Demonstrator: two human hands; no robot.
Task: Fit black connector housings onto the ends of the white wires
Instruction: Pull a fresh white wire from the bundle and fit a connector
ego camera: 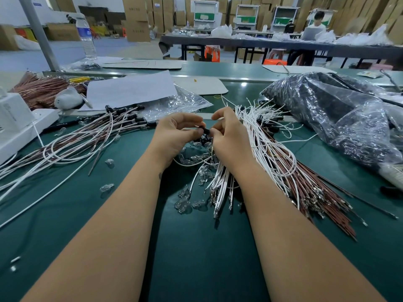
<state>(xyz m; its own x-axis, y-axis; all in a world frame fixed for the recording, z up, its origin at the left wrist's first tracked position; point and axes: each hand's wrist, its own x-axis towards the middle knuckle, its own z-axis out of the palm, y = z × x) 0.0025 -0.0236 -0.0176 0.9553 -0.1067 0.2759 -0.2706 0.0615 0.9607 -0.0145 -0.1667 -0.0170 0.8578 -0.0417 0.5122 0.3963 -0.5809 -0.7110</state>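
Head view: a black connector housing (206,131) sits pinched between left hand (174,136) and right hand (226,136), both grips clenched on it above the green surface (196,247). Hidden white wire end might misalign, bending its terminal.

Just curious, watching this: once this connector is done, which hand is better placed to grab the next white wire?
Probably the right hand: the loose white wires lie directly beside and under it. The left hand sits toward the finished wires with black housings. Both now pinch one black connector housing.
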